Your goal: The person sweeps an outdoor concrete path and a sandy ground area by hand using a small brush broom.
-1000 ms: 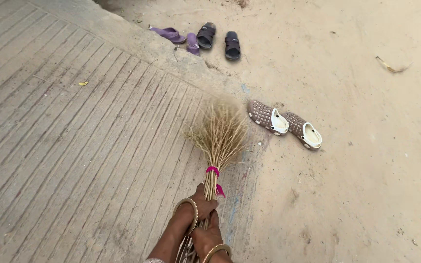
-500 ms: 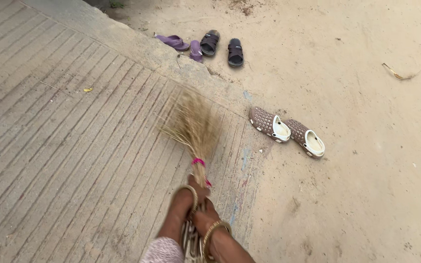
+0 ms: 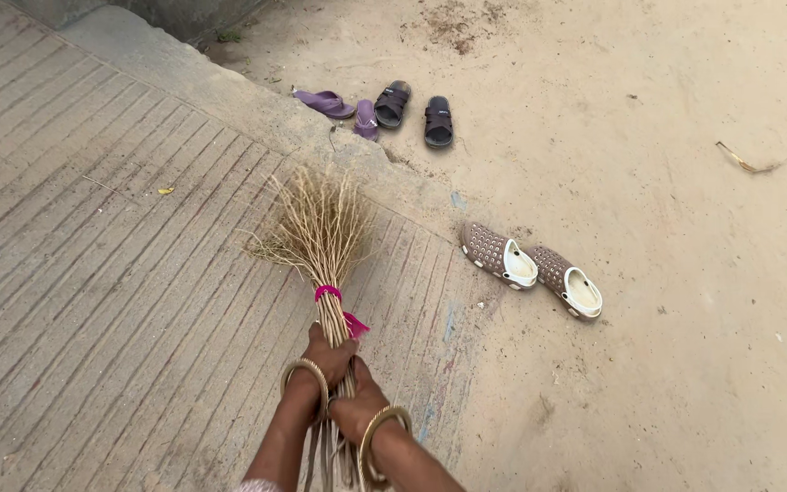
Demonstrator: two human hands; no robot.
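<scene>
Both hands, the left hand [image 3: 328,351] ahead of the right hand [image 3: 357,410], are clenched around the bound stems of a straw-coloured twig broom [image 3: 321,232] tied with pink cord, its bristles fanned on the grooved concrete slab [image 3: 93,273] ahead of the grip. Short, flat strokes would likely serve best. Since a second ago the bristles have swung left, away from the brown perforated clogs [image 3: 530,269] to the grip's right.

1. The twig broom [image 3: 319,232] is pale straw-yellow, bound with a bright pink tie [image 3: 328,292].
2. Each wrist wears a gold bangle [image 3: 305,375].
3. The clogs [image 3: 532,270] are brown, dotted with pale holes, with cream insides.
4. One pair of sandals [image 3: 414,107] is black; the slippers [image 3: 341,107] beside them are purple.
5. The ribbed concrete ramp [image 3: 93,264] is grey-brown with parallel grooves.
6. The sandy ground [image 3: 685,273] is beige.
</scene>
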